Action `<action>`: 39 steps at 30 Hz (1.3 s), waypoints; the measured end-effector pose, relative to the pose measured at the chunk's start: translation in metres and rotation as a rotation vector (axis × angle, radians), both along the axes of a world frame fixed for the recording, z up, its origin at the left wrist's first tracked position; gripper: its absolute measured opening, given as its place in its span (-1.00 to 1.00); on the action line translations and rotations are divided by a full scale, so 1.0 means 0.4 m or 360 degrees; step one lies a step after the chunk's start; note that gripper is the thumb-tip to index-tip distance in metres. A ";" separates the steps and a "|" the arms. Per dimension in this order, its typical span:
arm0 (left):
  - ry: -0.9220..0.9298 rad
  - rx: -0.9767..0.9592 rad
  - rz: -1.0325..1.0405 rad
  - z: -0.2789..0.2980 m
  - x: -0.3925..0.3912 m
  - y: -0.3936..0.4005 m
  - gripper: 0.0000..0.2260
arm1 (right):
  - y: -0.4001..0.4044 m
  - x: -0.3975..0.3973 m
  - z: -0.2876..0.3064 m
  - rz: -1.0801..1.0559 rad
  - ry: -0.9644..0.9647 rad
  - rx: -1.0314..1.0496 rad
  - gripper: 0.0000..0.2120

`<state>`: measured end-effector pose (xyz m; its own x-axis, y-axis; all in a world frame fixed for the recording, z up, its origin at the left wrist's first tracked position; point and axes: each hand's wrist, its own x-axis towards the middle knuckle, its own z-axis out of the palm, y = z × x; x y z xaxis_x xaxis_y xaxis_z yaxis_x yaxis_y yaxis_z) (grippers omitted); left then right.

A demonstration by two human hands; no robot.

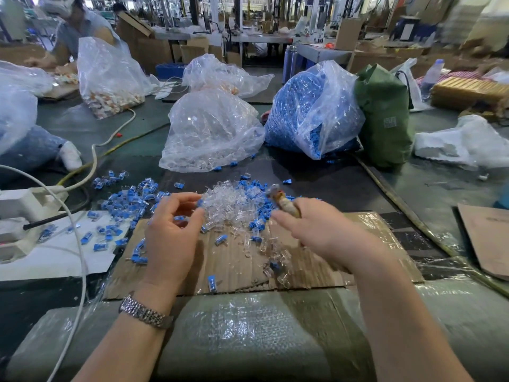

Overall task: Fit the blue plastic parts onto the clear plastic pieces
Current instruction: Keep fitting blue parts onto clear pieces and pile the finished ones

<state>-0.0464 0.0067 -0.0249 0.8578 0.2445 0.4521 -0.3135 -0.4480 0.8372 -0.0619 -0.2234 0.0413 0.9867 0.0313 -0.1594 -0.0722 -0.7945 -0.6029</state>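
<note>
A heap of clear plastic pieces (228, 205) lies on the cardboard sheet (237, 266), ringed by loose blue plastic parts (124, 199). My left hand (170, 232) hovers at the heap's left edge with fingers curled; a blue part (180, 218) sits inside the curl, and thumb and forefinger reach the clear pieces. My right hand (316, 230) is at the heap's right edge and grips a short tape-wrapped tool (283, 202), blurred, pointing up and away. Behind stand a bag of clear pieces (212, 133) and a bag of blue parts (311, 111).
A white power strip (24, 205) and cables (82, 172) lie at the left. A green bag (385, 114) stands right of the blue bag. Another person (74, 28) works at the far left. Bubble wrap (242, 332) covers the near edge. A cardboard piece (487, 238) lies at the right.
</note>
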 end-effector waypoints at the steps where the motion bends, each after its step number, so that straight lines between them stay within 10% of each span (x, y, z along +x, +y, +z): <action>1: -0.0040 0.0119 0.0137 -0.002 0.002 0.003 -0.86 | -0.016 0.012 -0.007 -0.0101 -0.0058 -0.0171 -0.66; 6: -0.0016 0.0623 0.0539 -0.014 0.011 0.004 -0.81 | -0.046 0.045 -0.078 -0.0377 -0.0034 -0.0757 -0.50; 10: -0.0085 0.0769 -0.0002 -0.021 0.001 -0.028 -0.86 | -0.030 0.049 -0.117 -0.0426 -0.0049 -0.0899 -0.40; 15: -0.0068 0.0839 -0.0427 -0.033 -0.006 -0.047 -0.89 | 0.026 0.048 -0.119 -0.0264 -0.0516 -0.0627 -0.62; 23: 0.0030 0.1223 -0.0363 -0.041 -0.007 -0.068 -0.83 | 0.113 0.038 -0.118 0.0108 -0.0387 -0.0561 -0.89; 39: 0.0085 0.1223 -0.0365 -0.049 0.006 -0.060 -0.84 | 0.097 0.033 -0.133 0.0117 -0.0456 -0.0538 -0.91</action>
<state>-0.0440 -0.0172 -0.0445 0.8742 -0.3031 0.3793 -0.4357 -0.8344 0.3375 -0.0488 -0.1847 -0.0117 0.9896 0.0963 0.1064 0.1240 -0.9471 -0.2961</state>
